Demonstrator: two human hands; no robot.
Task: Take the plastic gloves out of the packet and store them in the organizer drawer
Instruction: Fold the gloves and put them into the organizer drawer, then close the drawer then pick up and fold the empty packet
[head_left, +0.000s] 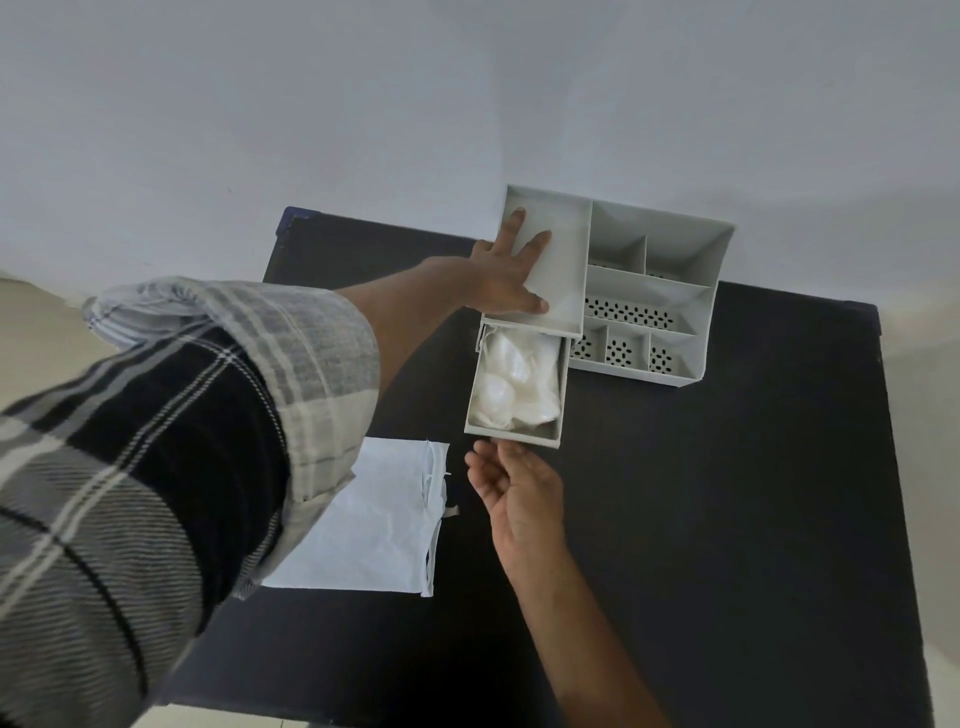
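Presently the left hand is lying flat, fingers spread, on the organizer top. The right hand is hovering open and empty at the drawer front. Plastic gloves are sitting inside the pulled-out drawer; the packet is lying flat on the counter.

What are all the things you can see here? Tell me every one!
table: one, black, against the wall
organizer: one, light grey, back of the table, several open compartments
drawer: one, light grey, pulled out toward the person
plastic gloves: a bunch, clear whitish, inside the drawer
packet: one, white, flat on the table, left of the drawer
left hand: open, flat on the organizer's top
right hand: open, empty, just in front of the drawer
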